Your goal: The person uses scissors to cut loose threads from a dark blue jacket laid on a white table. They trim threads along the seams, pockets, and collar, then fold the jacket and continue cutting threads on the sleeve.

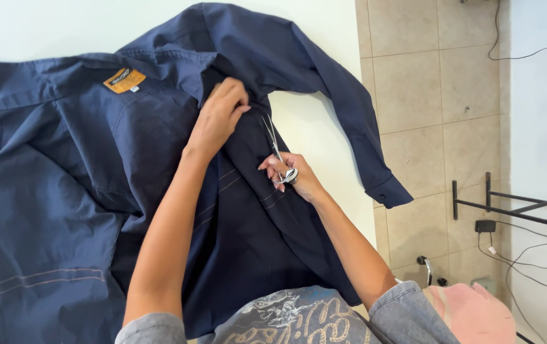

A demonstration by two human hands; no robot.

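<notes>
With the left hand (pixel 217 118) pinching the shirt (pixel 82 191) and right-hand fingers (pixel 273 167) clamped on scissors (pixel 277 153) just below it, a slip could nick cloth.

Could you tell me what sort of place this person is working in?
Probably a home or small sewing room: a navy shirt spread on a white table, small scissors in the right hand, a beige tiled floor with loose cables.

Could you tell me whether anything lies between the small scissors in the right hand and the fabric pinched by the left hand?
Nothing visible does. The scissors in the right hand point up along the navy shirt towards the left hand, with only flat cloth between them.
</notes>
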